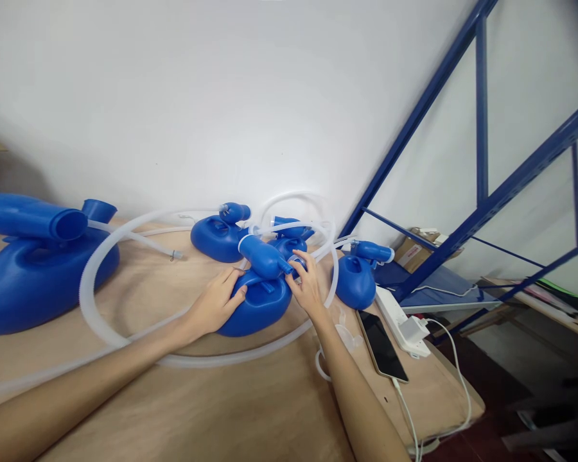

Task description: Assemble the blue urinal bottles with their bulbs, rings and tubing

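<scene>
A rounded blue plastic jug [255, 314] stands on the table in front of me, with a blue bottle-shaped funnel [264, 256] lying across its top. The funnel's wide, pale-rimmed end points away to the left, and its narrow tip points right. My left hand [224, 298] grips the left side of the jug, thumb on top. At the funnel's narrow tip is my right hand [306, 282], thumb and fingers closed about it; the exact contact is partly hidden. A clear corrugated hose [264, 351] loops around the jug.
Another blue jug [216, 237] stands behind, one [354, 282] at right, and a large one [38, 276] at left. A phone [383, 346], white power strip [397, 321] and cables lie by the right edge. A blue metal frame [428, 83] rises at right.
</scene>
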`<state>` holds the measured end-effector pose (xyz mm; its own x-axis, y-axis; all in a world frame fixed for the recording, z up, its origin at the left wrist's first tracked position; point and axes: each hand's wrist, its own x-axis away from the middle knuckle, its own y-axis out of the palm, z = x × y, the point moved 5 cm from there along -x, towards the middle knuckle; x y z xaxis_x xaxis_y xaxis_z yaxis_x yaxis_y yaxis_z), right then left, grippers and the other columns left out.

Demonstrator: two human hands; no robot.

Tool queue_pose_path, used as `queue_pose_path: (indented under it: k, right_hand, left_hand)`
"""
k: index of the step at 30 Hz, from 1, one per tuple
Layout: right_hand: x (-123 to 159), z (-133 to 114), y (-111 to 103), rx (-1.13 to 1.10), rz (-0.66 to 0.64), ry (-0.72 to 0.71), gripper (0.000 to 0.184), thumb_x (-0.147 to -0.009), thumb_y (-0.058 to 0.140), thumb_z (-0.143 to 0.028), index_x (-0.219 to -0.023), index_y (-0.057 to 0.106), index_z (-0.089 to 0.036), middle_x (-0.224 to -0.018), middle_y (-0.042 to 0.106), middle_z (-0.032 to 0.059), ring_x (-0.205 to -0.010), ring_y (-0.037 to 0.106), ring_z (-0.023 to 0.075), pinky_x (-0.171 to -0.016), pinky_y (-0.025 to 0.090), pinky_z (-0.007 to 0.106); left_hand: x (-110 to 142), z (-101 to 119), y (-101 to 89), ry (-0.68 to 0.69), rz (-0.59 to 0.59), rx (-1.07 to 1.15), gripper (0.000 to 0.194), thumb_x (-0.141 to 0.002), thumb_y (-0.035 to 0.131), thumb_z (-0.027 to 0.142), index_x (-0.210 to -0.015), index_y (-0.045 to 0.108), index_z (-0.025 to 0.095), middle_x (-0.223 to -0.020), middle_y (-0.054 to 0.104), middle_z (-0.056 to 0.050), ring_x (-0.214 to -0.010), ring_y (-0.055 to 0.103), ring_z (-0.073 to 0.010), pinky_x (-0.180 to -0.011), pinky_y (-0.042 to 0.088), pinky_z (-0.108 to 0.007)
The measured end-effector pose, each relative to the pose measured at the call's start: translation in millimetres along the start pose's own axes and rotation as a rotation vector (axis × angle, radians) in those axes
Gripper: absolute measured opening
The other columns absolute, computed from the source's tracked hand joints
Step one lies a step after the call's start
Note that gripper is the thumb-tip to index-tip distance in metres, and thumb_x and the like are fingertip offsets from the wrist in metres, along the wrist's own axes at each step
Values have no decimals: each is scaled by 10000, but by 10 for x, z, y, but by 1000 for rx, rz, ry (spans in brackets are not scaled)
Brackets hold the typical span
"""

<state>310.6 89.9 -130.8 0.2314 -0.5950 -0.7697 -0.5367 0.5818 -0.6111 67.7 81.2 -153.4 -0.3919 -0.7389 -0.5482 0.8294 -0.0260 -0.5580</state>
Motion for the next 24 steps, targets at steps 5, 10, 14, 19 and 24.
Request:
queue_pose_path:
  k: [5,10,14,19,24]
  right_hand:
    - [-13,-24,-19,32,-14,-39,179,-978,586,-243,-1084,731,-236,-1425,595,158,-1351,558,325,-1127,491,547]
    - [-43,-43,-31,84,-33,-78,205,-986,568,-240,-1095,741,-233,-1386,614,153,-1329,554,323,-1112,504,536]
    - [-80,-62,-12,126,-101,-63,244,-988,552,-241,-1148,736,-229,-1387,603,145,-1335,510,332,-1126,487,540]
    - [-128,-94,-10,170,-196,30,278,-980,541,-246,-1189,723,-229,-1373,585,150,-1308,469,364,-1112,474,577]
    - [-160,-97,-39,54,-234,81,211,-963,565,-261,-1118,706,-235,-1344,573,131,-1320,474,331,-1164,431,545]
  left_hand:
    - [1,4,-1,-2,3,-2,329,-1070,399,436,-1204,585,199,-1234,665,-130,-1165,640,-310,-1058,492,-500]
    - [2,6,-1,-3,-4,-8,336,-1070,396,440,-1199,586,194,-1230,662,-128,-1159,635,-307,-1052,490,-498]
    - [4,11,-8,-8,0,-15,326,-1065,403,438,-1178,591,196,-1191,666,-121,-1126,642,-304,-1031,500,-491]
    - [4,15,-7,-2,-9,-10,314,-1069,400,423,-1184,582,195,-1193,661,-122,-1120,641,-300,-1025,494,-490]
    - [-1,3,-9,-17,-12,-2,319,-1062,406,422,-1188,582,189,-1200,660,-128,-1132,639,-310,-1020,487,-502]
